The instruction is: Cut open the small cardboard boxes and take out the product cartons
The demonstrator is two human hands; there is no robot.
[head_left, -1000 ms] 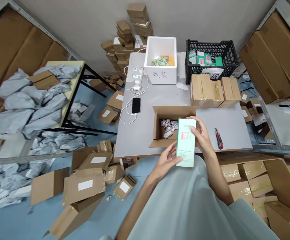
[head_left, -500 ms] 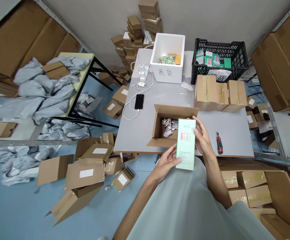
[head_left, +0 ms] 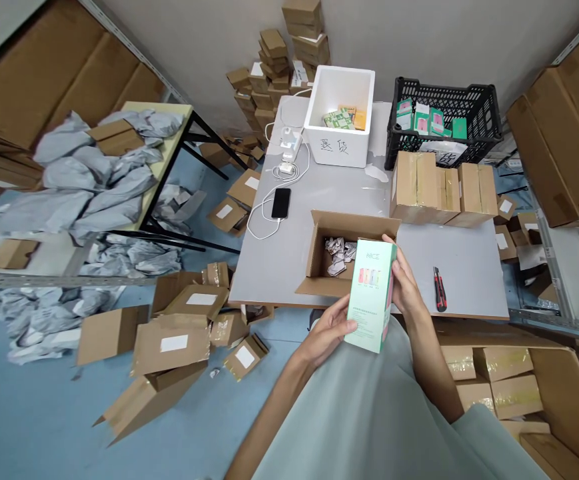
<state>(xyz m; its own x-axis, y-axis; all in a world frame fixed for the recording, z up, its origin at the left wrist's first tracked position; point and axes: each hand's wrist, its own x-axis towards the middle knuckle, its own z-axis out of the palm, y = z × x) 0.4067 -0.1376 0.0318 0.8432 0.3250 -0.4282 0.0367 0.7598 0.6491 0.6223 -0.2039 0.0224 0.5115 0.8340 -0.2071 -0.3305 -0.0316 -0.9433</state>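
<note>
Between my two hands is a mint-green product box [head_left: 370, 293] with small coloured pictures and print on its front. My left hand [head_left: 326, 331] grips its lower left edge, thumb on the front. My right hand [head_left: 405, 279] holds the upper right edge, its fingers partly hidden behind. The box hangs slightly tilted in front of an open cardboard carton [head_left: 318, 252] at the table's near edge. Crumpled paper [head_left: 338, 256] lies inside that carton, part of it hidden by the green box. A red and black utility knife [head_left: 439, 289] rests right of my right hand.
On the grey table [head_left: 339, 193] stand a white foam box [head_left: 342, 148], a black crate [head_left: 484, 130] with green boxes, taped cartons [head_left: 414, 190] and a phone [head_left: 281, 203] on a cable. Opened cartons [head_left: 169, 343] litter the floor at left. A large carton [head_left: 564, 387] of boxes stands at lower right.
The green box has turned in my hands: its right side face now shows and its lower end has swung a little left. Both hands keep their hold.
</note>
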